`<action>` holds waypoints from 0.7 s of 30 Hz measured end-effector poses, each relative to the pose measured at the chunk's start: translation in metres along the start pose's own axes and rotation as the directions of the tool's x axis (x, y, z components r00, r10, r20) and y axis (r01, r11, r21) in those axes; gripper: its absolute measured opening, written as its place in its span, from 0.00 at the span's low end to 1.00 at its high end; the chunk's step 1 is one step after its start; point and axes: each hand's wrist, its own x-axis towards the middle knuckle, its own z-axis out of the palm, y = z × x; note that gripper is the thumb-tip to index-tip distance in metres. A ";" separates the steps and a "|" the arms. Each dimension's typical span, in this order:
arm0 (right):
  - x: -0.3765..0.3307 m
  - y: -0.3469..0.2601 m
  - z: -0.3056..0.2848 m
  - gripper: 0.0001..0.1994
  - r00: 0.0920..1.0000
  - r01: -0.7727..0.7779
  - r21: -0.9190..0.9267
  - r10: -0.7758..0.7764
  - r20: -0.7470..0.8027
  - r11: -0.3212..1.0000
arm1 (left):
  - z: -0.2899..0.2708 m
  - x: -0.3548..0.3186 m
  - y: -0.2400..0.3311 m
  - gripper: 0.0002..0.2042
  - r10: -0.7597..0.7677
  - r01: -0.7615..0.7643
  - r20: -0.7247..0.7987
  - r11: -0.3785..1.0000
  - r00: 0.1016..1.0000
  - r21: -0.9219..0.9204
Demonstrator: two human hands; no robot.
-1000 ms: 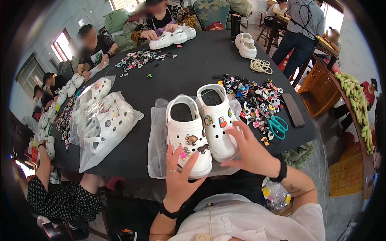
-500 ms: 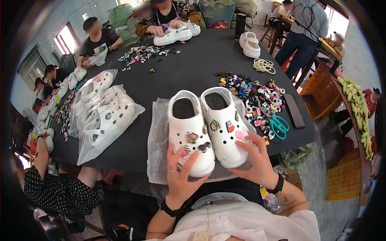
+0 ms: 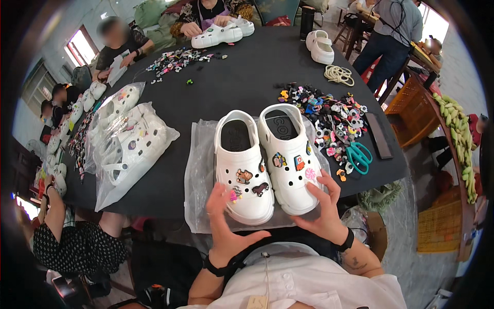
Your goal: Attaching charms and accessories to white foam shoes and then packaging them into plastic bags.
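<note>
Two white clogs (image 3: 242, 180) (image 3: 290, 154) stand side by side, toes toward me, on a clear plastic bag (image 3: 198, 180). Colourful shoe charms sit in their holes, among them a pink swirl charm (image 3: 310, 173) and a dark animal charm (image 3: 260, 189). My left hand (image 3: 224, 224) is open beside the left clog's toe, thumb stretched out below it. Fingers apart, my right hand (image 3: 325, 216) curves around the right clog's toe; whether its fingertips touch the shoe I cannot tell. Neither hand grips anything.
Loose charms (image 3: 329, 121) lie heaped beyond the right clog, near teal-handled scissors (image 3: 358, 158) and a dark flat slab (image 3: 378, 135). Bagged white clogs (image 3: 136, 144) rest at left. Across the black table (image 3: 226, 82), a person's hands work on another clog (image 3: 217, 37).
My left hand has come off the left clog's toe and opened, moving slightly left. My right hand has loosened around the right clog. The view has shifted a little.
</note>
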 end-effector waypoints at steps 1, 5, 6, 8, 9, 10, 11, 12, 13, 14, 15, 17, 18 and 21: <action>0.000 0.001 0.001 0.44 1.000 0.001 0.005 -0.001 0.005 1.000 | -0.002 0.003 -0.003 0.43 -0.008 0.008 0.001 1.000 1.000 0.002; 0.001 0.000 0.003 0.43 1.000 0.004 0.026 -0.004 -0.008 1.000 | -0.002 0.016 -0.012 0.39 -0.168 0.160 -0.039 0.975 0.985 -0.155; 0.002 -0.001 0.001 0.41 1.000 0.000 0.037 0.000 -0.018 0.999 | -0.001 0.017 -0.011 0.39 -0.116 0.113 -0.034 0.991 0.993 -0.078; 0.004 -0.001 -0.012 0.35 0.998 -0.042 0.086 0.039 0.042 0.995 | 0.001 0.019 -0.007 0.39 -0.056 0.056 -0.014 0.998 0.998 -0.010; 0.005 0.001 -0.022 0.29 0.991 -0.097 0.110 0.086 0.105 0.989 | 0.003 0.020 -0.004 0.38 0.027 -0.027 0.006 0.997 1.000 0.069; 0.006 0.004 -0.031 0.24 0.988 -0.149 0.167 0.140 0.065 0.975 | 0.006 0.021 -0.001 0.37 0.099 -0.104 0.040 0.984 0.994 0.145; 0.007 0.009 -0.040 0.18 0.976 -0.215 0.219 0.215 0.024 0.952 | 0.008 0.021 0.002 0.37 0.128 -0.133 0.052 0.985 0.990 0.108; 0.009 0.015 -0.044 0.15 0.973 -0.204 0.098 0.213 -0.091 0.974 | 0.008 0.021 0.004 0.35 0.176 -0.196 0.106 0.957 0.979 0.213; 0.010 0.021 -0.048 0.15 0.952 -0.266 0.065 0.272 -0.140 0.962 | 0.009 0.022 0.005 0.33 0.221 -0.262 0.161 0.912 0.962 0.314; 0.012 0.029 -0.052 0.15 0.941 -0.306 0.005 0.304 -0.146 0.952 | 0.012 0.023 0.004 0.30 0.170 -0.222 0.195 0.932 0.966 0.288; 0.013 0.035 -0.054 0.15 0.928 -0.354 -0.069 0.341 -0.149 0.933 | 0.014 0.023 0.004 0.30 0.199 -0.250 0.205 0.932 0.958 0.264; 0.012 0.045 -0.056 0.16 0.934 -0.339 -0.124 0.318 -0.160 0.933 | 0.017 0.022 0.001 0.29 0.196 -0.245 0.170 0.903 0.966 0.354; 0.011 0.048 -0.057 0.17 0.943 -0.320 -0.173 0.297 -0.148 0.931 | 0.018 0.022 -0.001 0.28 0.190 -0.236 0.162 0.908 0.968 0.347; 0.007 0.053 -0.060 0.19 0.927 -0.351 -0.126 0.326 -0.187 0.928 | 0.020 0.019 -0.005 0.26 0.203 -0.242 0.143 0.904 0.969 0.353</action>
